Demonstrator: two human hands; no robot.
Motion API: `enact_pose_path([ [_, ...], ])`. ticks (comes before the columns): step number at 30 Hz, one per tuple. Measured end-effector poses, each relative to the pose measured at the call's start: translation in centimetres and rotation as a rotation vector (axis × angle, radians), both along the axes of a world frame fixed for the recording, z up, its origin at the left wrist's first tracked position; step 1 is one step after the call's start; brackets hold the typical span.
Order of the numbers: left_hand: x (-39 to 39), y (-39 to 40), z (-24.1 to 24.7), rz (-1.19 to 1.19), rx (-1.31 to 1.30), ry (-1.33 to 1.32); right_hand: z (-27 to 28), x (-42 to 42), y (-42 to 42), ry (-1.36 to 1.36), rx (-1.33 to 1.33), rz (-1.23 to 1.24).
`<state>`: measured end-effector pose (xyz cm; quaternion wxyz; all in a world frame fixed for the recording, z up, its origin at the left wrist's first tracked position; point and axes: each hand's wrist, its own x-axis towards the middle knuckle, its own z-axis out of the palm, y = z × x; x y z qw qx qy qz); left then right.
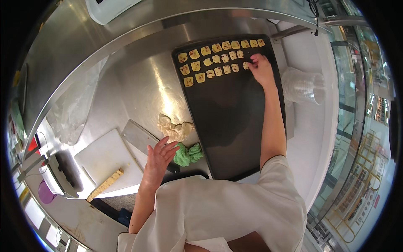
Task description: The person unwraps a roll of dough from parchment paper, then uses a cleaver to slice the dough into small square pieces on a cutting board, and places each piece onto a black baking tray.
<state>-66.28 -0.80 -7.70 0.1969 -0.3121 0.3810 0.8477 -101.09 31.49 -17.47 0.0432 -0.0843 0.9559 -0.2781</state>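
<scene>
My right hand [261, 70] reaches over a dark baking tray [233, 126]. A fingertip meets the edge of a small slice of cookie dough [246, 65] at the right end of the third row; the slice lies on the tray, and the fingers look spread apart. Several similar pale yellow slices with reddish bits, such as a dough slice [194, 54], lie in three rows across the tray's far end. My left hand [159, 160] hovers with nothing in it and fingers apart, near a cleaver [138, 134] and a green cloth [188, 154].
A speckled dough log [105, 184] lies on a white cutting board [110, 154] at left. Crumpled tan paper or cloth [174, 127] sits beside the tray. Clear plastic sheeting [74, 104] covers part of the steel counter [126, 85]. Stacked clear plastic cups [303, 85] lie right of the tray.
</scene>
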Motion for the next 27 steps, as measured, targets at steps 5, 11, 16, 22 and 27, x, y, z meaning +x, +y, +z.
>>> enact_pose_path([
  [5, 0.0, 0.2, -0.2, -0.018, 0.007, -0.001, -1.1, 1.5, -0.4, -0.017, -0.043, -0.007],
  [11, -0.1, 0.4, 0.2, -0.026, 0.0, 0.0, -1.1, 1.9, -1.1, 0.002, 0.0, 0.011],
  [16, 0.2, 0.1, 0.2, -0.023, 0.006, 0.004, -1.1, 0.7, -0.8, 0.07, -0.063, -0.044],
  [22, 0.2, -0.5, 0.4, -0.017, -0.004, 0.024, -3.5, -3.2, -0.5, 0.215, -0.013, -0.161],
  [27, 1.8, -0.9, -1.0, 0.015, 0.031, 0.096, -4.1, -3.1, -2.1, 0.227, 0.082, -0.267],
])
